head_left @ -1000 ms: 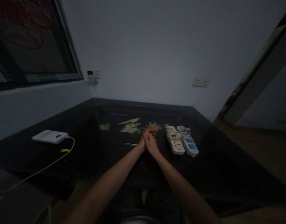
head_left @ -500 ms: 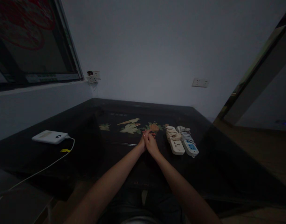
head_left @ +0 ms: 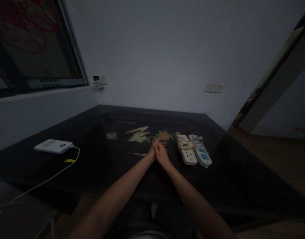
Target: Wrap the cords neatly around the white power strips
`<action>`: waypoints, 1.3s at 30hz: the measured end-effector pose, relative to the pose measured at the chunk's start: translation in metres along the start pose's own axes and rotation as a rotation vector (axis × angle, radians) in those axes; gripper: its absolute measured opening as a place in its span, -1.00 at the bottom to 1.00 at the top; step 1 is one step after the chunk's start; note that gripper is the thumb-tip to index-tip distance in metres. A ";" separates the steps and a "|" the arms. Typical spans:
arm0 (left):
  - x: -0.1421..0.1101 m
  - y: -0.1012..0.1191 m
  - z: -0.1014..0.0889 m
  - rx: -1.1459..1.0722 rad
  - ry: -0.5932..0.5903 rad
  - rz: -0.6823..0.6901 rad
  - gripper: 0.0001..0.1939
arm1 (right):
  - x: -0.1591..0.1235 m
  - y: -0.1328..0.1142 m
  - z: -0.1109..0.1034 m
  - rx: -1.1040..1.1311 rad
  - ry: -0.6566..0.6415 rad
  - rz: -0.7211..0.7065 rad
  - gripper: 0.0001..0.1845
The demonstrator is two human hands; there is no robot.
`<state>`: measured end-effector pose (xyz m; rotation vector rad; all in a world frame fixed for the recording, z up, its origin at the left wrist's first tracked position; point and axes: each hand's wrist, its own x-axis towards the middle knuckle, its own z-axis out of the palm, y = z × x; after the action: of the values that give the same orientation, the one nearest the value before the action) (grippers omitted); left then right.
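My left hand (head_left: 151,152) and my right hand (head_left: 161,154) are clasped together on the dark table (head_left: 152,179), with the right one lying partly over the left. Their fingers are closed against each other, and I see no object in them. Just right of my hands lie two power strips, each with its cord wound round one end. The nearer is a cream power strip (head_left: 189,157); touching or almost touching it is a white one with a blue socket face (head_left: 203,157).
On the left of the table lies a white power bank (head_left: 50,146); a white cable (head_left: 55,174) with a yellow tag (head_left: 69,161) runs from it over the front edge. A flower-and-bird picture (head_left: 140,134) decorates the tabletop. Behind stands a wall with sockets (head_left: 213,88); a window (head_left: 38,43) is at left.
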<state>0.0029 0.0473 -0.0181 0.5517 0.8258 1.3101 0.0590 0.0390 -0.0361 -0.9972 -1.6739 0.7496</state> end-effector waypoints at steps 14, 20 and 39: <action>-0.004 0.002 0.002 -0.003 0.000 0.006 -0.70 | 0.000 -0.003 -0.002 -0.010 -0.035 0.010 -0.45; -0.008 0.004 0.003 0.007 -0.013 0.005 -0.70 | 0.000 -0.003 -0.002 -0.032 -0.024 0.007 -0.49; -0.007 0.005 0.004 0.020 -0.002 0.008 -0.74 | 0.000 -0.003 0.000 -0.027 -0.004 -0.002 -0.51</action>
<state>0.0027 0.0423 -0.0105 0.5728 0.8362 1.3098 0.0586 0.0373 -0.0333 -1.0132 -1.6925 0.7296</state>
